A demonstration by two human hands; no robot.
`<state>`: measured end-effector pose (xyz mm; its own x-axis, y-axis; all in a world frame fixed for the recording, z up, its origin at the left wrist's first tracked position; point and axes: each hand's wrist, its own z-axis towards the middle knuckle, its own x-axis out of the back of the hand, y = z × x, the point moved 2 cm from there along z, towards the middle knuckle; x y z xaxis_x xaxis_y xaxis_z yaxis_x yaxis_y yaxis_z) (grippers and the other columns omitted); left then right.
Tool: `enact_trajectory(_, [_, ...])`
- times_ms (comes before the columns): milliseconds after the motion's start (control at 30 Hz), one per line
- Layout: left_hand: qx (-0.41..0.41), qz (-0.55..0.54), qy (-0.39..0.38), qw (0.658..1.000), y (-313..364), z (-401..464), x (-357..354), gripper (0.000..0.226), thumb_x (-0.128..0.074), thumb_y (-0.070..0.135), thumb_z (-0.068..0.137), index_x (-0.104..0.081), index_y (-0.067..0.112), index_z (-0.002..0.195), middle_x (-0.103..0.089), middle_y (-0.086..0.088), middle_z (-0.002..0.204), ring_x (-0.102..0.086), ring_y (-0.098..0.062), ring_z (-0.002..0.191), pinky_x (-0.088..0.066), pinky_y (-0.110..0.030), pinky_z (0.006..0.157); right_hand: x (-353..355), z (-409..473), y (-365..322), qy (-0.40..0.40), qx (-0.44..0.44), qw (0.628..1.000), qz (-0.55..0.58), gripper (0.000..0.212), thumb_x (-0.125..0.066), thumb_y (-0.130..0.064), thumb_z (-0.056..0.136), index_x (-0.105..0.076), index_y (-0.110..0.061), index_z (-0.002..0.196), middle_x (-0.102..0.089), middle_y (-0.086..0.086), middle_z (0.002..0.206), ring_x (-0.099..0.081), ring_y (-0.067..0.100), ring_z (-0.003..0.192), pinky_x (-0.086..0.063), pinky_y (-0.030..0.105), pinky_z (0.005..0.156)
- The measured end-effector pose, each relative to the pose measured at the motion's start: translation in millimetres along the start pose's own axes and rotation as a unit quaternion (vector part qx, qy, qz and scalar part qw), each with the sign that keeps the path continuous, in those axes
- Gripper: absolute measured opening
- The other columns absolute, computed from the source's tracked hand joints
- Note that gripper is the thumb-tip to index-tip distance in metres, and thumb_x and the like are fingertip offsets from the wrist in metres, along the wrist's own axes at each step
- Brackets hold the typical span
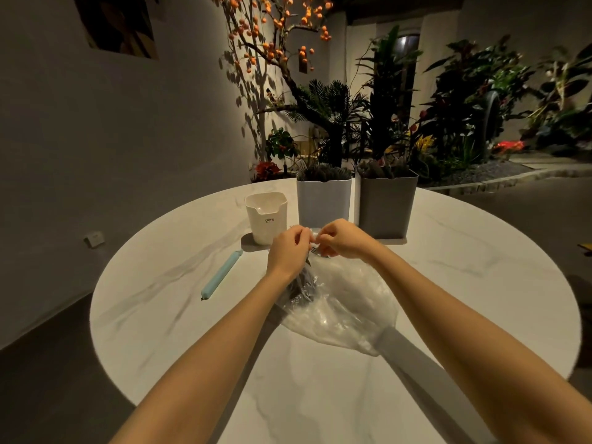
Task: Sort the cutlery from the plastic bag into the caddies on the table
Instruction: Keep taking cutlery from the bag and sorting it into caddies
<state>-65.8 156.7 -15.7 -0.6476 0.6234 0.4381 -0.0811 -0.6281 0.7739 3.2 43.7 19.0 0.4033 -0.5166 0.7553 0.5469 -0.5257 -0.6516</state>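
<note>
Both hands meet at the far end of a clear plastic bag (339, 299) lying crumpled on the round white marble-look table (160, 331). Left hand (286, 251) has fingers curled, pinching the bag's mouth edge; right hand (344, 240) does the same from the other side, fingertips pinched on the bunched plastic, w/ the two hands almost touching. Between & just below them fork tines (315, 250) poke out of the bag opening. Rest of the cutlery (302, 285) shows as a dark bundle inside the bag, under the left wrist; can't tell individual pieces thru the film. Bag's near end reaches toward the person, partly under the right forearm. Beyond the hands stand 3 caddies in a rough row: small white caddy (266, 217) w/ a notched rim & "CRBW" printed on front, at left; taller pale caddy (323, 201) in the middle, just behind the hands; dark grey caddy (386, 203) at right, close beside the pale one. The two taller ones show items sticking above their rims, too dim to tell what. The small white one looks to hold nothing. A light blue bag-sealing clip (221, 274) lies on the table left of the bag, apart from it, angled toward the small caddy. Behind the table: potted plants (464, 107), a branch w/ orange fruits (272, 33), grey wall.
</note>
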Motion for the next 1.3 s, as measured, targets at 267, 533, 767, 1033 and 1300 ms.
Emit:
enact_trajectory(267, [-0.048,0.247,-0.023,0.968,-14,-7,-6,0.028,-0.046,0.030,0.098,-0.072,0.021,0.104,-0.044,-0.003,0.106,-0.039,-0.022,0.107,-0.030,-0.033,0.091,-23,3,33,0.029,0.011,0.993,-0.112,0.034,-0.043,0.002,0.094,-0.061,-0.004,0.123,-0.064,0.014,0.120,-0.059,0.029,0.108,-0.048,0.039,0.095])
enact_trajectory(533, [-0.010,0.196,-0.095,0.976,-13,12,-17,0.041,-0.033,0.031,0.102,-0.045,0.036,0.141,-0.024,0.003,0.157,-0.018,-0.020,0.143,-0.013,-0.048,0.115,-9,4,45,0.086,0.029,0.987,-0.133,0.040,-0.045,0.006,0.093,-0.056,-0.006,0.129,-0.062,0.011,0.124,-0.056,0.028,0.113,-0.041,0.030,0.095])
enact_trajectory(767, [0.027,0.176,-0.119,0.977,-30,13,-24,0.053,-0.042,0.040,0.099,-0.027,0.037,0.149,-0.025,0.004,0.158,-0.024,-0.024,0.144,-0.019,-0.056,0.113,-26,30,78,0.045,-0.029,0.975,-0.214,0.024,-0.060,-0.018,0.088,-0.064,-0.018,0.111,-0.067,0.001,0.109,-0.061,0.021,0.098,-0.051,0.036,0.090])
enact_trajectory(1033, [0.062,0.168,-0.101,0.979,-32,13,-23,0.058,-0.047,0.073,0.082,-0.059,0.024,0.112,-0.052,0.007,0.129,-0.048,-0.015,0.120,-0.032,-0.046,0.105,-32,30,77,0.020,-0.033,0.963,-0.265,0.059,-0.064,-0.019,0.086,-0.042,-0.008,0.140,-0.044,0.009,0.145,-0.042,0.026,0.131,-0.038,0.036,0.107])
enact_trajectory(1300, [-0.157,0.212,-0.111,0.958,-25,7,-20,0.032,-0.067,0.026,0.081,-0.057,0.033,0.111,-0.028,0.004,0.147,-0.019,-0.019,0.140,-0.010,-0.053,0.115,-16,23,74,0.019,0.009,0.974,-0.228,0.026,-0.058,-0.023,0.090,-0.060,-0.007,0.111,-0.056,0.010,0.116,-0.054,0.027,0.107,-0.043,0.032,0.088])
